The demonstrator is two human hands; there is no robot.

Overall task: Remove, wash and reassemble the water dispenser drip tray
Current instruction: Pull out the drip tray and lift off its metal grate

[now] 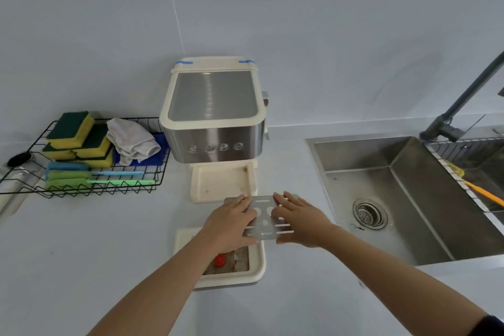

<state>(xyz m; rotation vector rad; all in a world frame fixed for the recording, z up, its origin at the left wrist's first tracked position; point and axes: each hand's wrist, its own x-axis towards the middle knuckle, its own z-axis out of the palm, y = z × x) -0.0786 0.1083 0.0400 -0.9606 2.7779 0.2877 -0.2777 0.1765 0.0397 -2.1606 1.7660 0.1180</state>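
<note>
Grate is being held flat by both hands above the tray; tilted, it could slip onto the counter.

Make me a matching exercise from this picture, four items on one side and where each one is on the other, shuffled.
Items:
1. metal grate
2. drip tray
3. sponges
4. drain strainer

Places:
A. in the wire rack
B. in the sink floor
C. between the left hand and right hand
D. on the counter, in front of the dispenser

Pairs: 1-C, 2-D, 3-A, 4-B
</note>
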